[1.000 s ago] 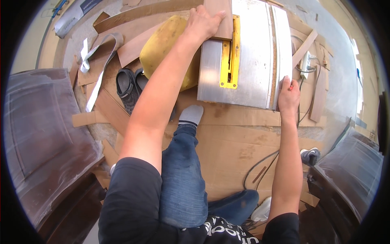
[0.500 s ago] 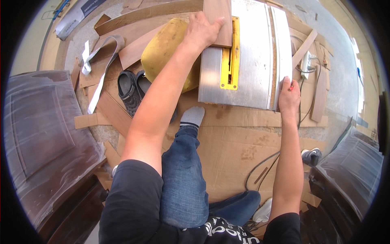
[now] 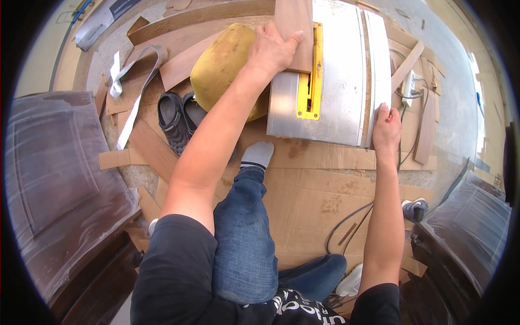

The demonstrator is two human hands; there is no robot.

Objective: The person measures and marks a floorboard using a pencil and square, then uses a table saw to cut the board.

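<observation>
A brown wooden plank (image 3: 294, 38) lies flat on the silver metal top of a table saw (image 3: 342, 81). My left hand (image 3: 272, 47) grips the plank along its left side, thumb stretched over its upper face. The plank's right edge runs beside the yellow slotted insert (image 3: 309, 100); its far end is out of view. My right hand (image 3: 387, 130) is closed at the near right corner of the saw top, its thumb against the edge. A small red piece (image 3: 389, 118) shows between those fingers, too little of it to name.
A dusty yellow rounded object (image 3: 222, 70) stands left of the saw. Dark clogs (image 3: 174, 122), a white strap (image 3: 130, 127) and wood offcuts lie around it. At right are a white power strip (image 3: 410, 89) and black cables (image 3: 346, 222). Dark panels (image 3: 59, 162) flank me over cardboard (image 3: 319, 200).
My left hand has drawn the plank a little nearer to me, so its near end covers more of the yellow insert. My right hand stays at the corner.
</observation>
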